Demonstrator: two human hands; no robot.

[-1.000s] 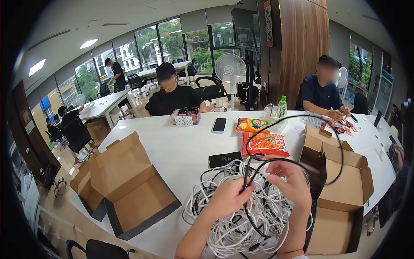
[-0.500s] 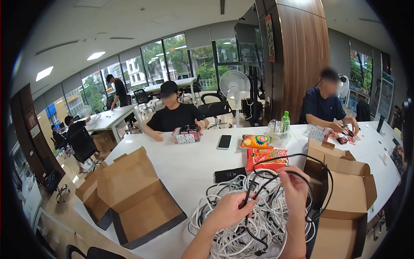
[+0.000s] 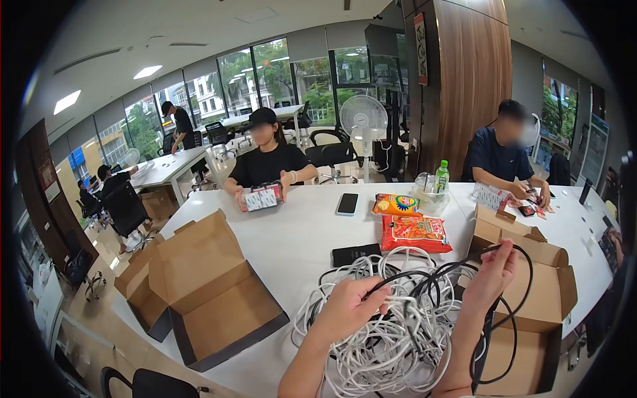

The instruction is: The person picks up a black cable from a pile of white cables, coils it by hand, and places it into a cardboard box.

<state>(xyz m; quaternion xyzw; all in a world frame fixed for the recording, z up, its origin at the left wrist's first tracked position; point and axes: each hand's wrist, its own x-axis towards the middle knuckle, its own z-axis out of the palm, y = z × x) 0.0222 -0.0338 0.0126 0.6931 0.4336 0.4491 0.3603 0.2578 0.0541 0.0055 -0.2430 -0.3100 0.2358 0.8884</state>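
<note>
A tangled heap of white cables (image 3: 391, 351) lies on the table in front of me, with some black cable mixed in. My left hand (image 3: 352, 310) is closed around a black cable (image 3: 530, 272) over the left part of the heap. Higher and to the right, my right hand (image 3: 492, 275) pinches the same-looking black cable between thumb and fingers. Between the hands the cable runs above the white coils, and a loop of it hangs right of my right hand. Its ends are hard to make out.
Open cardboard boxes (image 3: 225, 318) stand left, more boxes (image 3: 524, 358) right. Behind the heap are a black phone-like object (image 3: 355, 255), snack bags (image 3: 415, 233), a phone (image 3: 347, 204) and a bottle (image 3: 442, 176). Across the table, one person holds a small box (image 3: 263, 198); another handles small items.
My right hand has moved right and slightly up with the black cable, widening the gap between my hands. The left hand shifted slightly left. The person opposite has lifted and tilted the small box.
</note>
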